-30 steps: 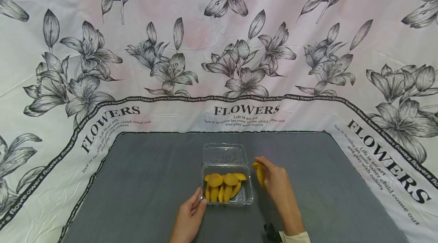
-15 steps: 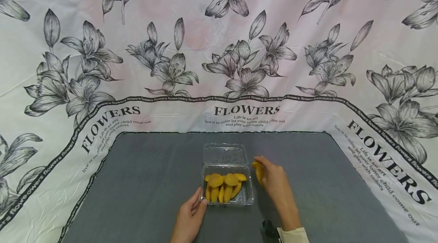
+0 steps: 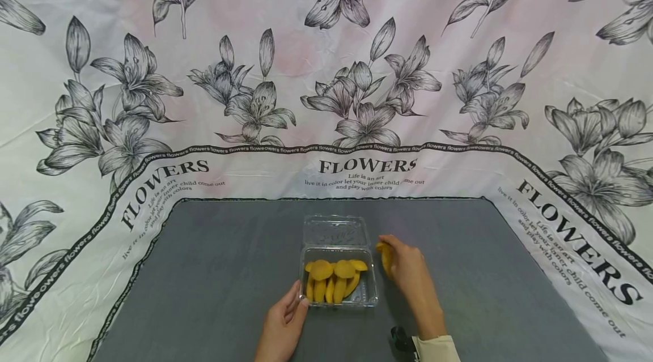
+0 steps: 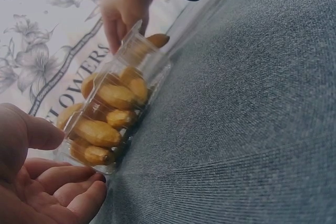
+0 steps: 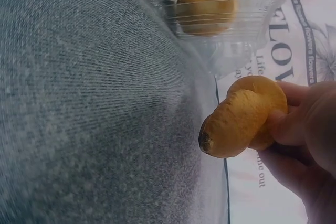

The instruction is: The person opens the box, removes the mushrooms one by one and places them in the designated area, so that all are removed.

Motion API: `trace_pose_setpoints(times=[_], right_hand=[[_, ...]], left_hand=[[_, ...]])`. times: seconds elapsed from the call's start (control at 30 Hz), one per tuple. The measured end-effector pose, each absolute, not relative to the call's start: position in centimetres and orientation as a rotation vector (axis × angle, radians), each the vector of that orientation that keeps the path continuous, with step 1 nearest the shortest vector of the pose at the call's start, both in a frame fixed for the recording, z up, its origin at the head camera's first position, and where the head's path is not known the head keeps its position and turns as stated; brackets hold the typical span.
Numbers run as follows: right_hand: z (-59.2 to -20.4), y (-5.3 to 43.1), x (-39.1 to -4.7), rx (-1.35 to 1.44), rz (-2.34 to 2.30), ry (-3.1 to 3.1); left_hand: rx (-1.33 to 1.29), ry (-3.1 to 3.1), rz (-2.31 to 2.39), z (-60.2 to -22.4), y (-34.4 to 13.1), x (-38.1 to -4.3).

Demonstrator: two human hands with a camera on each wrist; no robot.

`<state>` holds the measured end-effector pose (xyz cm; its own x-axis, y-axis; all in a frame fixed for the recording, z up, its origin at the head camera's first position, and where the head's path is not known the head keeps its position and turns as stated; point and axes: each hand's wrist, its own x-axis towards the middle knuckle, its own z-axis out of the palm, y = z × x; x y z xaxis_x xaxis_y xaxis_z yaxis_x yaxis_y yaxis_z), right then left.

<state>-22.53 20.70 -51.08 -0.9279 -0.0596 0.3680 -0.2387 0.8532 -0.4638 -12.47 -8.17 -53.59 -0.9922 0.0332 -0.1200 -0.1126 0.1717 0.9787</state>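
A clear plastic clamshell container (image 3: 368, 293) stands on the grey surface with its lid folded back. Several yellow mushrooms (image 3: 340, 285) lie in it side by side, caps toward the back, stems toward the front. My left hand (image 3: 282, 322) holds the container's front left corner; the left wrist view shows the thumb at the rim and the fingers along the side. Just right of the container, my right hand (image 3: 412, 277) pinches one yellow mushroom (image 5: 236, 121) between thumb and fingers. Its dark stem end shows in the right wrist view. The right part of the container has bare floor.
The container's lid (image 3: 335, 230) lies open behind it. A grey textured cloth (image 3: 219, 271) covers the table, edged by a white flower-printed sheet (image 3: 265, 175) that rises at the back and sides. A dark device (image 3: 400, 339) is by the right wrist.
Both hands stay nearly in place. The right forearm and sleeve have shifted slightly left, and the mushroom remains in the right hand.
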Motion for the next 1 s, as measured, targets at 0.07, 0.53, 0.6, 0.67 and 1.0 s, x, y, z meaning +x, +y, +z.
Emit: trace_pose_setpoints(times=[0.07, 0.53, 0.6, 0.67, 1.0], right_hand=[[-51.2, 20.7, -22.6, 0.223, 0.738, -2.69], [-52.3, 20.9, -23.2, 0.216, 0.765, -2.727], [-52.4, 20.9, -23.2, 0.217, 0.769, -2.721], [-52.4, 20.9, -23.3, 0.216, 0.771, -2.715], [-52.8, 21.1, -23.6, 0.218, 0.767, -2.746]], left_hand=[[-0.083, 2.316, 1.948, -53.5, -8.2, -12.4], [-0.107, 2.301, 1.948, -53.6, -8.2, -12.6], [-0.095, 2.306, 1.954, -53.6, -8.2, -12.6], [-0.085, 2.313, 1.956, -53.6, -8.2, -12.7], [-0.079, 2.308, 1.962, -53.8, -8.3, -12.9]])
